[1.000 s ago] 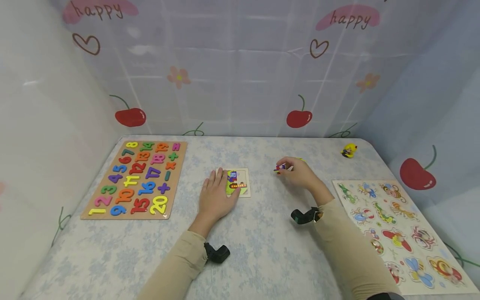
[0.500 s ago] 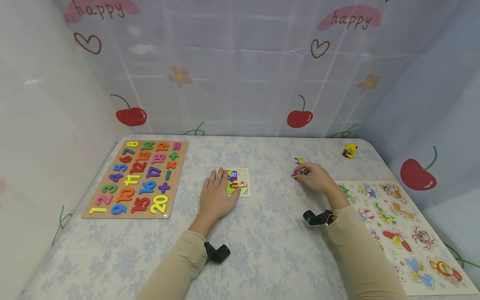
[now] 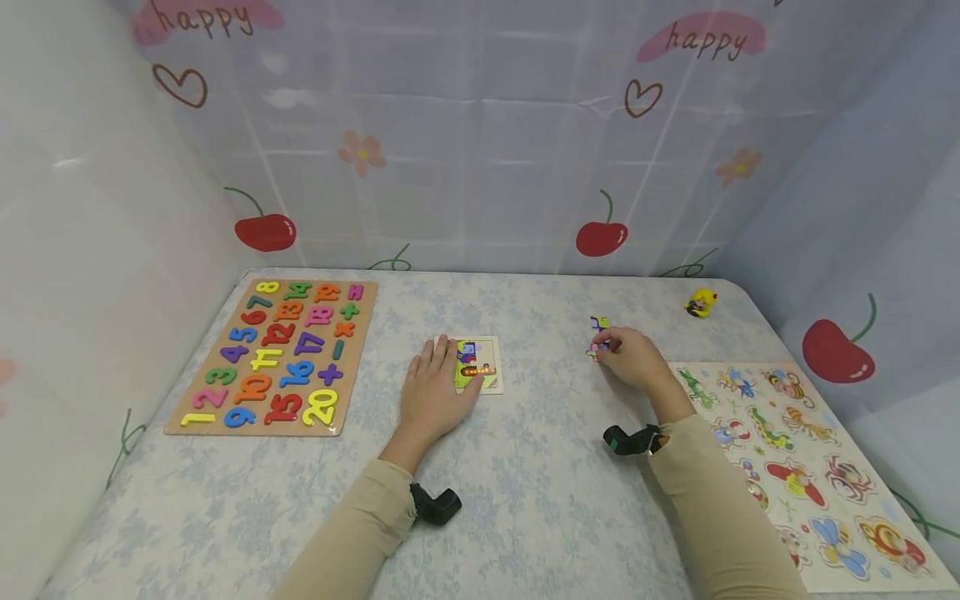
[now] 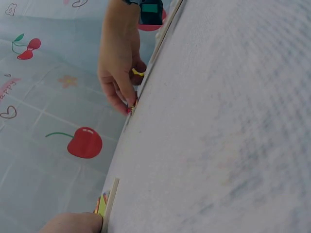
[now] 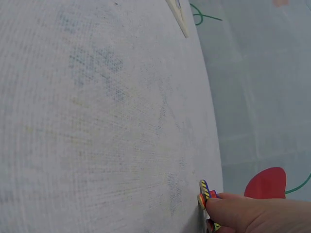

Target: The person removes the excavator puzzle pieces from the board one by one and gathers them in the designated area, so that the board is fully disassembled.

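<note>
The left hand (image 3: pixel 437 396) lies over the left edge of a small puzzle board (image 3: pixel 486 352), fingers straight, as a second ago. The right hand (image 3: pixel 633 358) has shifted farther right on the desk (image 3: pixel 525 500), pinching a multicoloured piece (image 5: pixel 204 189) away from the board, whose picture looks unfinished. A yellow-green piece (image 3: pixel 599 322) lies just beyond. The number board (image 3: pixel 255 431) shows 1–20; the curtain (image 3: pixel 480 150) behind reads "happy" twice.
</note>
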Demonstrator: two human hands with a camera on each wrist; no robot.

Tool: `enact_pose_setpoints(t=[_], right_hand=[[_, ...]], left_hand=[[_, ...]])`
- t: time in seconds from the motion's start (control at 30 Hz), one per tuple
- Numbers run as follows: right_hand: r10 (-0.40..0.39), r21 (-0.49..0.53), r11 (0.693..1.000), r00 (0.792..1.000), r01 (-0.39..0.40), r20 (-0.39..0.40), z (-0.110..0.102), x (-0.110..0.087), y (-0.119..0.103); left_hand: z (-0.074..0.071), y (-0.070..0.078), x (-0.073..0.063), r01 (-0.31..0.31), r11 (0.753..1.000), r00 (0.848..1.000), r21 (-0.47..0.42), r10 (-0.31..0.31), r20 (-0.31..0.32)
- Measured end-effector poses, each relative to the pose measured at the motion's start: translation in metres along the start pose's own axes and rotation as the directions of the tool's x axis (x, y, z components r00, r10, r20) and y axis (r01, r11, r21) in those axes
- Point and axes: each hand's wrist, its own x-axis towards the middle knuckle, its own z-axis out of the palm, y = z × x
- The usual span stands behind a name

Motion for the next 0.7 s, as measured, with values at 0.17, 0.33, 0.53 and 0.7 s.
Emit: enact_pose_setpoints(t=[0.17,0.33,0.53,0.7], right_hand=[[-0.01,-0.068,0.998,0.999,0.008,-0.033,-0.002,-0.004,-0.004],[-0.042,-0.031,0.999,0.997,0.04,-0.064,0.003,-0.006,-0.012],[-0.089,0.095,0.991,0.995,0.094,-0.053,0.015,-0.006,-0.026],[-0.109,0.158,0.981,0.994,0.111,-0.021,0.026,-0.009,-0.049]], left_hand=[[-0.002,0.001,-0.001,-0.004,1.0,1.0,-0.015,0.004,0.001],[-0.002,0.0,-0.001,-0.007,1.0,1.0,-0.016,0.007,0.003],[-0.002,0.0,-0.002,-0.008,1.0,1.0,-0.025,0.008,0.002],[-0.004,-0.001,-0.003,-0.017,0.999,1.0,-0.044,0.016,-0.017]])
